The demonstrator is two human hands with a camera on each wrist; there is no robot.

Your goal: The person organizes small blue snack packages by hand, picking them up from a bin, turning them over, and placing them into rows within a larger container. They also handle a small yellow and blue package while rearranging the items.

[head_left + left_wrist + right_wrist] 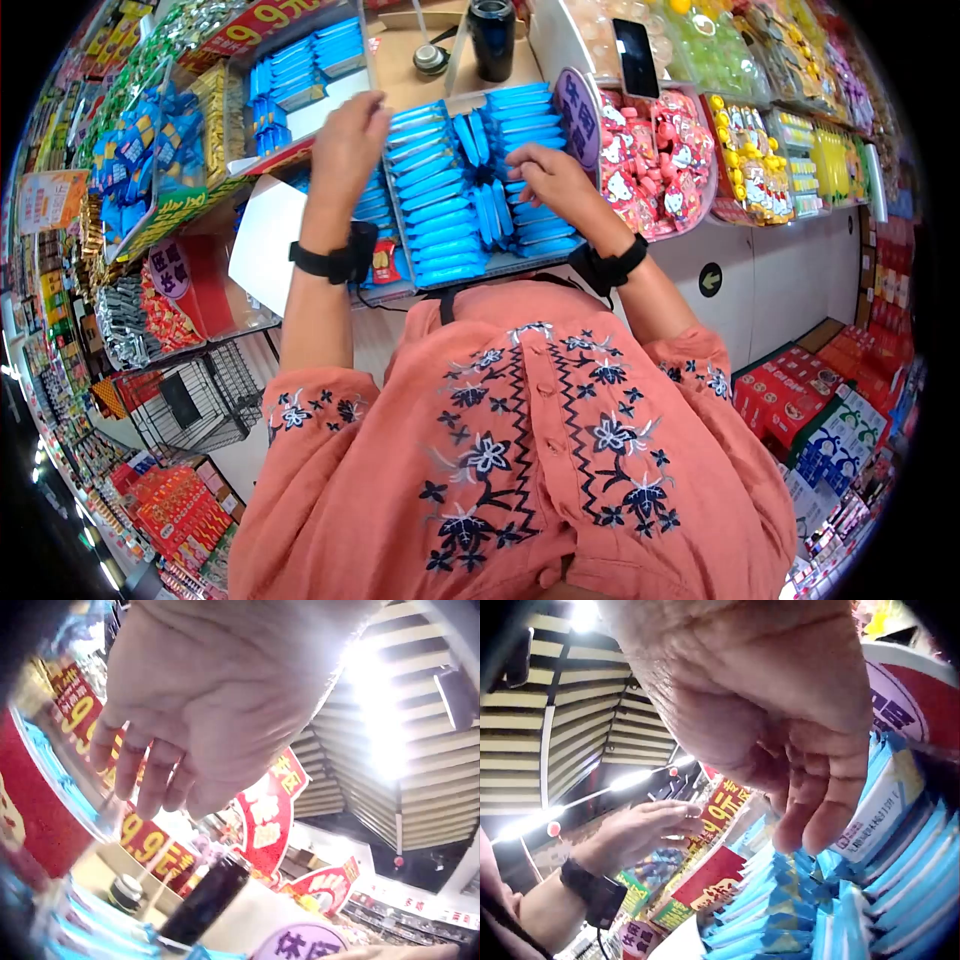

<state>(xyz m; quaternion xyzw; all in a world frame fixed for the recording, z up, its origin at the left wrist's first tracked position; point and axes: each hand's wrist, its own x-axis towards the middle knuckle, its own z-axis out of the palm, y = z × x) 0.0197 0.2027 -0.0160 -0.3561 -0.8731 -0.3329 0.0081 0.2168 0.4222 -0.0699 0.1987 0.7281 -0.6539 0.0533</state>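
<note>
Blue snack packets (435,195) stand in tight rows in a bin in the head view, with several tilted ones (490,215) in the middle gap. My left hand (350,145) is raised over the left side of these rows, beside a divider. Its palm (225,697) faces the camera in the left wrist view, fingers extended and holding nothing. Over the right-hand rows is my right hand (562,185), its fingers loosely bent. In the right wrist view those fingers (821,817) point down close to the blue packets (772,900), with nothing visible in their grasp.
Behind the rows stand a black bottle (492,40) and a small round black-and-white item (431,60). Pink Hello Kitty packs (650,165) sit at right, beneath a phone (636,60). A purple round sign (577,115) edges the bin. A shopping cart (195,395) stands at lower left.
</note>
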